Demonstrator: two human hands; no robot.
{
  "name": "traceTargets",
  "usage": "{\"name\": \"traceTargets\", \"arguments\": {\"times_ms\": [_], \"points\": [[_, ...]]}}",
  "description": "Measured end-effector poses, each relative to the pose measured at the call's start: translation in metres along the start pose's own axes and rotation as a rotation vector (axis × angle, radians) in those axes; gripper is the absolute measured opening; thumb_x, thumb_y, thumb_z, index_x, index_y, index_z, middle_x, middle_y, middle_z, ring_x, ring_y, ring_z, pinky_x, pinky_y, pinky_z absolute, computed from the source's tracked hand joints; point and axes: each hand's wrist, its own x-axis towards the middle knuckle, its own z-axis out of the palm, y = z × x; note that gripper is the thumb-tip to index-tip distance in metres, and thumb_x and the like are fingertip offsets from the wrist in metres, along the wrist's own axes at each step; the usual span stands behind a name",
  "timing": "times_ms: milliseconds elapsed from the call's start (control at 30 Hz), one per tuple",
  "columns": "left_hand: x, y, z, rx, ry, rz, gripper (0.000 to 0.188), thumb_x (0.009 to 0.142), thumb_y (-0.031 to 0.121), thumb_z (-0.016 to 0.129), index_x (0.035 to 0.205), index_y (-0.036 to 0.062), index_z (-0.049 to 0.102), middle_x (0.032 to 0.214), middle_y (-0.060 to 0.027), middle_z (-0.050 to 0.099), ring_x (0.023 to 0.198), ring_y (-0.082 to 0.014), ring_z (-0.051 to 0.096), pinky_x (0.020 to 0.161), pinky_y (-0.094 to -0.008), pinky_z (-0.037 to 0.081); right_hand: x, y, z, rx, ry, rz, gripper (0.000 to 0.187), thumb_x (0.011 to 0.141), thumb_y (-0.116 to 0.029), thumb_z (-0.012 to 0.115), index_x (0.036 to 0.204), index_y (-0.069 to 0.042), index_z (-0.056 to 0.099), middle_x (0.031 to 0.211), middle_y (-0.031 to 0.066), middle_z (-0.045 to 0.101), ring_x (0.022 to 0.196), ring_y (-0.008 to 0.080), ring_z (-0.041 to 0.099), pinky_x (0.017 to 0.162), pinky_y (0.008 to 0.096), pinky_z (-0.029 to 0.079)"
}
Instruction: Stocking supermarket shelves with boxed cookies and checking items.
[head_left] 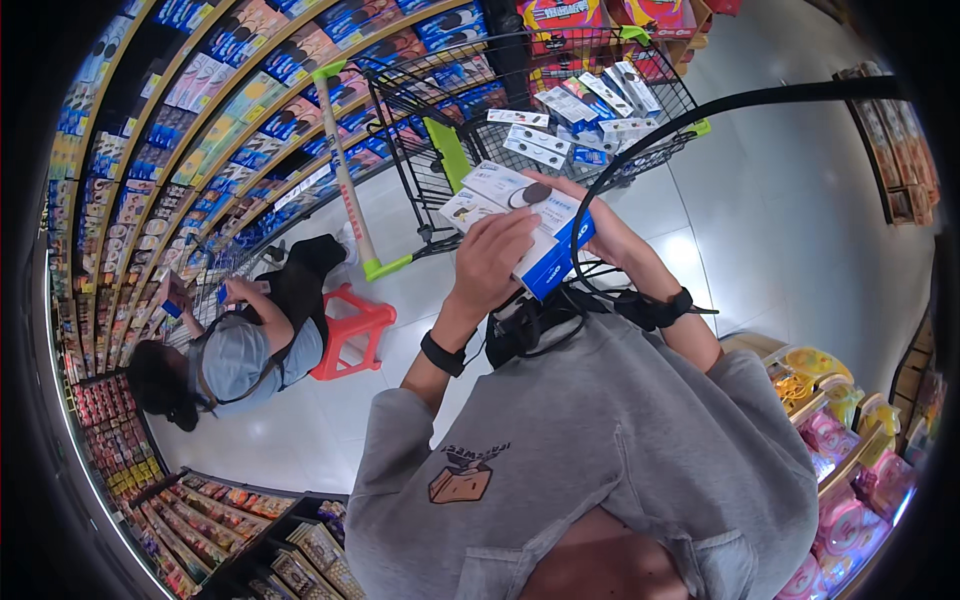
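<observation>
I grip a stack of blue-and-white biscuit boxes (pixel 520 225) with both my left hand (pixel 490 262) and right hand (pixel 600 235), near the shopping cart (pixel 440 140). Probably light, stiff cardboard, slippery stacked; best clamped along the sides.

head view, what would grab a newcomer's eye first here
At centre, the person's left hand and right hand grip a stack of white-and-blue cardboard biscuit boxes. Just beyond them stands a black wire shopping trolley with green trim, loaded with similar boxes. At lower left another person in a light blue top sits on a red plastic stool facing the packed shelves.
</observation>
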Motion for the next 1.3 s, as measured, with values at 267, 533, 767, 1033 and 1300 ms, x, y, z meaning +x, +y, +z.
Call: {"name": "traceTargets", "arguments": {"times_ms": [267, 533, 767, 1033, 1300], "points": [[0.015, 0.003, -0.013, -0.326, 0.567, -0.537, 0.066, 0.067, 0.005, 0.083, 0.116, 0.0032, 0.039, 0.109, -0.0143, 0.058, 0.097, -0.0220, 0.062, 0.085, -0.0323, 0.050, 0.002, 0.006, -0.014, -0.102, -0.030, -0.023, 0.058, 0.095, -0.047, 0.047, 0.137, -0.008, 0.042, 0.110, 0.0110, 0.059, 0.096, 0.0222, 0.063, 0.083, 0.0334, 0.049], [0.018, -0.037, -0.029, -1.010, 0.994, -1.026, 0.046, 0.077, 0.000, 0.071, 0.118, 0.0016, 0.050, 0.108, -0.0093, 0.060, 0.093, -0.0188, 0.062, 0.079, -0.0308, 0.053, 0.008, 0.019, -0.019, -0.335, 0.221, -0.148, 0.063, 0.079, -0.031, 0.074, 0.129, -0.001, 0.048, 0.110, 0.0078, 0.060, 0.109, 0.0182, 0.054, 0.096, 0.0317, 0.041], [0.004, -0.045, -0.010, -1.131, 0.991, -1.075, 0.045, 0.082, 0.005, 0.068, 0.123, 0.0028, 0.050, 0.110, -0.0082, 0.060, 0.099, -0.0193, 0.061, 0.084, -0.0326, 0.051, 0.008, 0.020, -0.014, -0.163, 0.159, -0.108, 0.054, 0.081, -0.023, 0.073, 0.124, -0.001, 0.051, 0.108, 0.0081, 0.062, 0.096, 0.0140, 0.061, 0.083, 0.0273, 0.049], [-0.009, -0.054, 0.000, -1.228, 0.972, -1.127, 0.040, 0.089, 0.019, 0.063, 0.123, 0.0037, 0.051, 0.113, -0.0082, 0.061, 0.101, -0.0194, 0.061, 0.088, -0.0345, 0.049, 0.006, 0.021, -0.016, -0.146, 0.216, -0.180, 0.051, 0.081, -0.013, 0.073, 0.124, -0.001, 0.049, 0.101, 0.0085, 0.066, 0.089, 0.0135, 0.063, 0.076, 0.0278, 0.053], [-0.076, -0.094, -0.001, -1.710, 0.645, -0.977, 0.036, 0.096, 0.037, 0.049, 0.114, 0.0065, 0.057, 0.112, -0.0105, 0.064, 0.103, -0.0231, 0.061, 0.090, -0.0398, 0.050, 0.005, 0.016, -0.009, 0.043, 0.144, -0.308, 0.045, 0.087, -0.005, 0.064, 0.128, -0.001, 0.045, 0.109, 0.0096, 0.062, 0.098, 0.0171, 0.062, 0.082, 0.0328, 0.054]]}}
